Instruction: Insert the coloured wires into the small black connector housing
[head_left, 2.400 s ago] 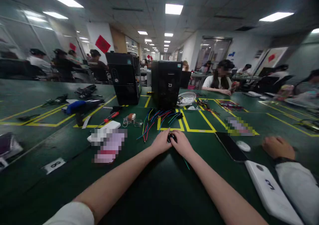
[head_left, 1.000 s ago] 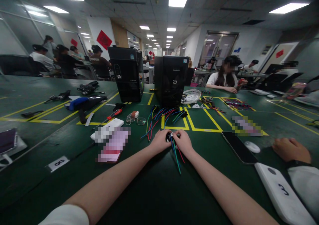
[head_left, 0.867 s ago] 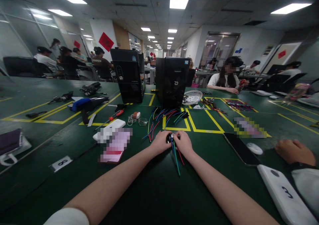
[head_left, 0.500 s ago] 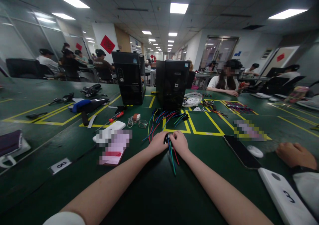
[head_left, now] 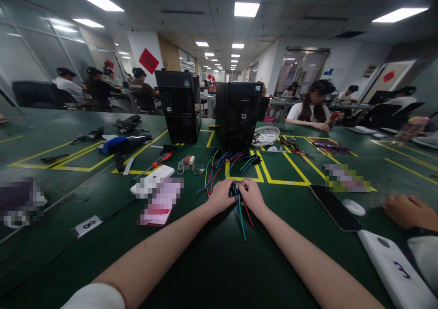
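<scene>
My left hand (head_left: 221, 196) and my right hand (head_left: 253, 197) meet over the green table, fingers closed around a small dark part with coloured wires. Its blue, green and red wires (head_left: 241, 222) hang toward me from between the hands. Most of the dark part is covered by my fingers, so its exact kind cannot be made out. Just beyond my hands lies a loose bunch of red, blue, green and yellow wires (head_left: 228, 159) with dark ends.
Two black computer towers (head_left: 180, 112) stand behind the wires, beside a white basket (head_left: 265, 135). Leftward lie glasses (head_left: 195, 168), a red-handled screwdriver (head_left: 160, 159) and a pink phone (head_left: 163, 204). Rightward are a black phone (head_left: 333, 207), a white power bank (head_left: 393, 265) and another person's hand (head_left: 409, 212).
The view has shifted slightly, moving everything a little to the right. Both hands stay together on the wired part, and slightly more of it shows between the fingers.
</scene>
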`<state>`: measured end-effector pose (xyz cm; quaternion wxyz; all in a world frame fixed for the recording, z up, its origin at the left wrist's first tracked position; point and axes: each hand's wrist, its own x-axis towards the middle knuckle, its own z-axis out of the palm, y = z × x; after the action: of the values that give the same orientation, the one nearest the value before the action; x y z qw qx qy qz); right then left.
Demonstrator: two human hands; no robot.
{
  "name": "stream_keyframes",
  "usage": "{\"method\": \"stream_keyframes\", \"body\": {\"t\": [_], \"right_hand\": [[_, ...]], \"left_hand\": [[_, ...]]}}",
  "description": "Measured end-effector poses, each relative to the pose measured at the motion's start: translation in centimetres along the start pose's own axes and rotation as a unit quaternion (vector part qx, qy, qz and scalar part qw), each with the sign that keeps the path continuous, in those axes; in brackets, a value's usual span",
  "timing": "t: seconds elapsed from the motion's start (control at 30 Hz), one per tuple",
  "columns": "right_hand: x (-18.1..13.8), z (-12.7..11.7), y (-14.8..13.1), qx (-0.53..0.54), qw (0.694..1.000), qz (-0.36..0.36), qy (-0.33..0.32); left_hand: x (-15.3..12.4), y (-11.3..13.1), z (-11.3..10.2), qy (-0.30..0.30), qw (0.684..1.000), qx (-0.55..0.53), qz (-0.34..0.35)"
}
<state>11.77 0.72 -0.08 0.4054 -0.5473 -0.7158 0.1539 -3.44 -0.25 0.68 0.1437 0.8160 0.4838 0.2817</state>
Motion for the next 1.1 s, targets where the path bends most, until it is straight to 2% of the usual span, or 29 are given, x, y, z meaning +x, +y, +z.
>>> {"method": "stream_keyframes", "body": {"t": [0.77, 1.1], "right_hand": [[0.11, 0.31, -0.09, 0.027, 0.999, 0.017, 0.012], [0.08, 0.11, -0.31, 0.035, 0.999, 0.014, 0.011]], "left_hand": [[0.55, 0.32, -0.44, -0.002, 1.000, 0.001, -0.028], [0.67, -0.02, -0.13, -0.001, 1.000, -0.003, -0.018]]}}
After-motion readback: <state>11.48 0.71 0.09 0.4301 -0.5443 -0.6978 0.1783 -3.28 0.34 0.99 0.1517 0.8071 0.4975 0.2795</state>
